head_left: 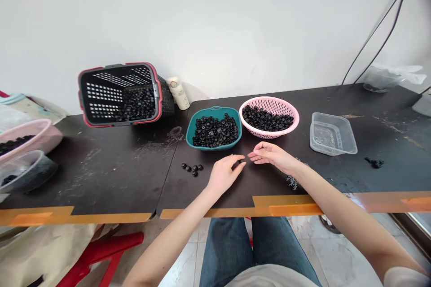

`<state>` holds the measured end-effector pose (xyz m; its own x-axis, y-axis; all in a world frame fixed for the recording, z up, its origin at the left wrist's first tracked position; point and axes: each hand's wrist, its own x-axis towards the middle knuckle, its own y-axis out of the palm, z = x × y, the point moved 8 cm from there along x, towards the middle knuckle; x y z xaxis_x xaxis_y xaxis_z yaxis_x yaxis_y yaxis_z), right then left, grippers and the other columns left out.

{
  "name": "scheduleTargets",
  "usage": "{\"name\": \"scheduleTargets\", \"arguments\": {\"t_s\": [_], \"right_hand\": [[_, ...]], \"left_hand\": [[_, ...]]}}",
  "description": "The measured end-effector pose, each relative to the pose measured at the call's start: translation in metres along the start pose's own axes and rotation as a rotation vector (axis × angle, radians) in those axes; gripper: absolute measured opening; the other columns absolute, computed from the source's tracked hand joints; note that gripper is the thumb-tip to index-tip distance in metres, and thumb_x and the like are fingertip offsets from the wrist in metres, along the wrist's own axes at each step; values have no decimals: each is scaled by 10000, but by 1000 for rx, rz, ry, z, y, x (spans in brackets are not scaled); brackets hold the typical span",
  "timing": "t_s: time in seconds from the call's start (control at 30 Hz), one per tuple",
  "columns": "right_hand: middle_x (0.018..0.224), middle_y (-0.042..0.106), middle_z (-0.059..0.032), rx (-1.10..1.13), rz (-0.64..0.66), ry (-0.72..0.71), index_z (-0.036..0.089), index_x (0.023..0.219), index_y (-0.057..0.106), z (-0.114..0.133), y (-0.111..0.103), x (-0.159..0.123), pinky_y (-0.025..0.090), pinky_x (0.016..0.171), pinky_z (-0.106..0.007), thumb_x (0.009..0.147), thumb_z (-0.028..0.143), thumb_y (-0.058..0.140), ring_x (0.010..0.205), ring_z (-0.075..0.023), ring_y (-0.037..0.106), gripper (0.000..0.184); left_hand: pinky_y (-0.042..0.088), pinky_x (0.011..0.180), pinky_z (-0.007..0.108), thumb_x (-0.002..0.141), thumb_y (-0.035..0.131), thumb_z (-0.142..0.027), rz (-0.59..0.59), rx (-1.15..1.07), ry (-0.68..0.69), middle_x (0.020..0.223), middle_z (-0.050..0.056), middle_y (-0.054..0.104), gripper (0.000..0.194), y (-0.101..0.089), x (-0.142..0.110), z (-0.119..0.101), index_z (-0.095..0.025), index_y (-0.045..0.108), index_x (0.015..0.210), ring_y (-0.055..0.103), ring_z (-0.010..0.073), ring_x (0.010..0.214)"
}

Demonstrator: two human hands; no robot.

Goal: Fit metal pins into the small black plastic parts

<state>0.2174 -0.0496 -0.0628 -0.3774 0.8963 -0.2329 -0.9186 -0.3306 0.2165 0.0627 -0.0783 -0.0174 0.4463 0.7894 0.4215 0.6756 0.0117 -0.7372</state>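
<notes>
My left hand is over the table in front of the teal basket, thumb and forefinger curled round what looks like a small black round piece. Facing it, fingertips close by, my right hand has its fingers together and its thumb against them; whatever they pinch is too small to make out. Black round pieces fill much of the teal basket and the pink basket behind my hands. Several loose black pieces lie left of my left hand. Partly under my right forearm is a cluster of small grey branched parts.
A clear plastic box stands to the right, with a small black heap beyond it. At the back left, a black basket with red trim leans on its side beside a white bottle. Pink and clear containers sit far left.
</notes>
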Motion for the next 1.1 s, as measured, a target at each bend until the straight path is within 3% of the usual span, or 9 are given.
{"name": "scheduleTargets", "arguments": {"t_s": [0.23,0.43,0.53,0.63,0.7,0.83,0.87,1.0,1.1], "right_hand": [[976,711,-85,-196,18,7,191,860,575,-7,3,1,504,800,-335,786,457,676,898,-187,645,294],[1002,703,-87,-257,75,-9,191,882,572,-4,5,0,494,764,-314,812,463,642,900,-183,635,289],[988,702,-89,-300,72,-20,188,892,575,4,1,-1,489,745,-313,808,469,637,872,-182,630,300],[966,698,-85,-392,55,-43,183,888,582,16,-5,-6,478,722,-306,809,469,622,843,-178,617,300],[932,691,-69,-485,74,-61,180,896,593,25,-8,-13,467,711,-299,807,459,617,818,-172,605,294],[828,660,-25,-746,132,-82,187,910,640,38,-20,-37,451,726,-291,771,436,643,777,-168,584,285],[810,653,-20,-824,126,-73,191,906,650,39,-26,-42,449,720,-288,764,426,647,766,-170,581,275],[760,640,-22,-1132,30,12,201,876,680,35,-59,-58,428,659,-283,762,368,629,710,-182,572,209],[800,647,-41,-1295,23,21,208,848,701,28,-71,-62,417,695,-295,752,337,629,774,-210,581,177]], "left_hand": [[253,1131,537,915,500,-267,51,434,8,1158,37,672,185,-51,-52,43,-232,651,1016,599,228,1118],[206,1115,565,861,585,-302,-104,594,-26,1132,55,665,179,-95,-75,69,-245,669,1008,613,234,1026],[323,1074,454,847,599,-305,-222,543,26,1102,58,665,206,-116,-64,64,-222,653,1028,615,204,995],[437,933,349,877,543,-321,-306,506,-37,1086,74,653,248,-135,-25,65,-204,637,1075,594,205,1014],[447,869,337,880,521,-358,-201,547,-102,1012,76,665,262,-132,13,71,-199,658,1037,602,215,954],[438,755,274,796,608,-366,454,563,-300,927,34,704,190,-80,68,106,-224,709,869,629,201,883],[437,700,256,758,644,-364,531,550,-329,885,23,714,177,-71,75,111,-228,714,848,639,191,829],[418,606,243,670,705,-333,628,554,-361,815,30,724,153,-53,90,116,-217,710,769,642,197,752],[419,609,237,647,694,-267,657,560,-356,841,29,725,138,-45,93,111,-221,705,777,642,195,763]]}}
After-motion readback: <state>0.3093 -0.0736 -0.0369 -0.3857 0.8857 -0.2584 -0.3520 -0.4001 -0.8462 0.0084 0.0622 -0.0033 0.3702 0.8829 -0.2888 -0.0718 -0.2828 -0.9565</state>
